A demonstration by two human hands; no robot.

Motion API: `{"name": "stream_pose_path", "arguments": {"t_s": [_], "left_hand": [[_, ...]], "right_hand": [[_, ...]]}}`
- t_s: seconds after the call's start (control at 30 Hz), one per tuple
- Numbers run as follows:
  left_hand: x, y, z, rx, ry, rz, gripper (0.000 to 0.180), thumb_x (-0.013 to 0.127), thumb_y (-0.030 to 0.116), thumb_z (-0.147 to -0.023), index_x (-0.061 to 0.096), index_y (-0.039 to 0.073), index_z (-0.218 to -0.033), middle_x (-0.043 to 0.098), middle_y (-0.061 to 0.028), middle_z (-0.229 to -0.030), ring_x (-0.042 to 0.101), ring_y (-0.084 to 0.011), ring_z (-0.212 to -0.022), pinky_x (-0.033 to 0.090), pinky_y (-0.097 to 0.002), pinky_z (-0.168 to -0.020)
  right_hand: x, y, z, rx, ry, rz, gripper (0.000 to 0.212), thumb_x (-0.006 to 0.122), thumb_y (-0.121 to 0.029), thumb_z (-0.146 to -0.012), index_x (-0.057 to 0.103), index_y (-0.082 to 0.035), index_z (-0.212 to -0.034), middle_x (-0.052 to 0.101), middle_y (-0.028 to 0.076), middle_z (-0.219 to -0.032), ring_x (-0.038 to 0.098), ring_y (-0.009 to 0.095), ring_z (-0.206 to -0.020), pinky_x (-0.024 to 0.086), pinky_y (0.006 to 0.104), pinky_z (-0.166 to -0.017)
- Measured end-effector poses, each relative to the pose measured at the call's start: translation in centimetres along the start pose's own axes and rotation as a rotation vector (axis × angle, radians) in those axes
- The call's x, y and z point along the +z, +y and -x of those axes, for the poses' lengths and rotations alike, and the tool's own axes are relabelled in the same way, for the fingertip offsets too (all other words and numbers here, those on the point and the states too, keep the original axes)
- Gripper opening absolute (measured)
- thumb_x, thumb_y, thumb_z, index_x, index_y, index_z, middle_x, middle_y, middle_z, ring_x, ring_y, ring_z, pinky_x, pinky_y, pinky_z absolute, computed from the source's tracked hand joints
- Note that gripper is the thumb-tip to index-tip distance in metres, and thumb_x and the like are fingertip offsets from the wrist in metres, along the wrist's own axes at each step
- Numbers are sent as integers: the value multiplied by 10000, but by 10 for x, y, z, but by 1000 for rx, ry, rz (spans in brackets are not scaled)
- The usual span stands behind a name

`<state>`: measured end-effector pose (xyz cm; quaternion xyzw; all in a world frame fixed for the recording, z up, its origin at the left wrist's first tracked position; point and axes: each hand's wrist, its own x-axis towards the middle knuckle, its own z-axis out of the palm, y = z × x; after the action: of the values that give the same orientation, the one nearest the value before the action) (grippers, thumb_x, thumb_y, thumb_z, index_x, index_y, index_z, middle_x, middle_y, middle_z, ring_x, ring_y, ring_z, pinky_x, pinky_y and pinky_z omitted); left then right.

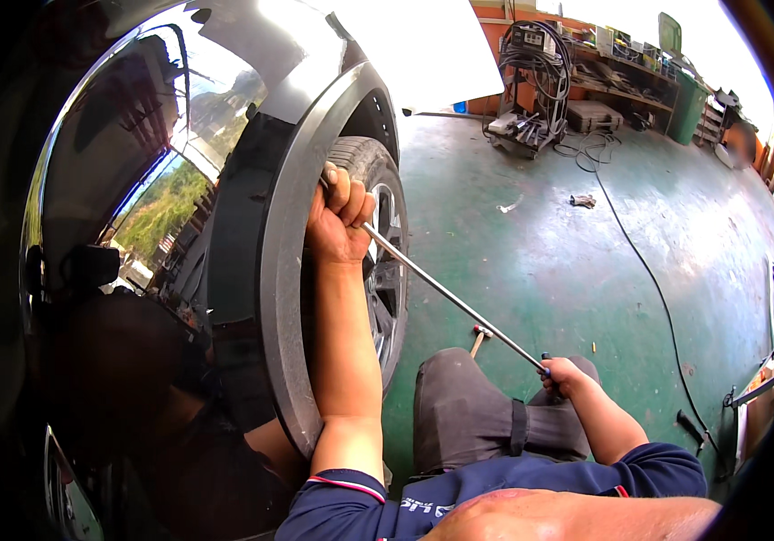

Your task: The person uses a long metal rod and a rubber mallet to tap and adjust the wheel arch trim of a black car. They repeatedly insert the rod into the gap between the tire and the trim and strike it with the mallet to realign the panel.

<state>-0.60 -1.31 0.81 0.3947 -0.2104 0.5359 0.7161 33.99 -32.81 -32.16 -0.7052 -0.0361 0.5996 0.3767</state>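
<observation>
Two hands (340, 225) around one metal rod (454, 297), beside one wheel (390, 287)

Silver rod (454, 298), navy shirt (540, 476), green floor (531, 270)

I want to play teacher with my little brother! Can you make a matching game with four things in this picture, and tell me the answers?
Things
1. metal rod
2. bin
3. left hand
4. right hand

Matches
A. at the rod's lower end, by a trouser leg
B. green
C. silver, slanting between the hands
D. up by the tyre

Right pairs: 1-C, 2-B, 3-D, 4-A
</observation>
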Motion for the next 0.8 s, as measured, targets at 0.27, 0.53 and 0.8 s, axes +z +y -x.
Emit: {"name": "stream_pose_path", "arguments": {"t_s": [0.27,0.53,0.8], "left_hand": [[-1,1,0,-19,-11,45,278,404,259,-1071,496,56,-905,254,24,-595,176,-77,-449,200,-253,-413],[3,4,3,-7,67,-124,295,423,299,-1064,499,82,-878,255,43,-586,161,-70,-445,182,-246,-414],[1,-4,1,13,15,-97,355,441,390,-1056,520,86,-891,253,36,-587,162,-85,-449,186,-262,-426]], "right_hand": [[30,23,-13,-4,-1,-2,204,537,-236,-947,550,-120,-780,448,-7,-605,396,109,-459,324,293,-422],[64,31,-37,-85,16,-64,183,540,-219,-931,553,-100,-793,488,17,-632,421,123,-454,342,295,-413],[-1,-36,-26,-81,55,116,224,530,-260,-971,611,-64,-897,525,30,-654,467,145,-494,390,318,-450]]}}
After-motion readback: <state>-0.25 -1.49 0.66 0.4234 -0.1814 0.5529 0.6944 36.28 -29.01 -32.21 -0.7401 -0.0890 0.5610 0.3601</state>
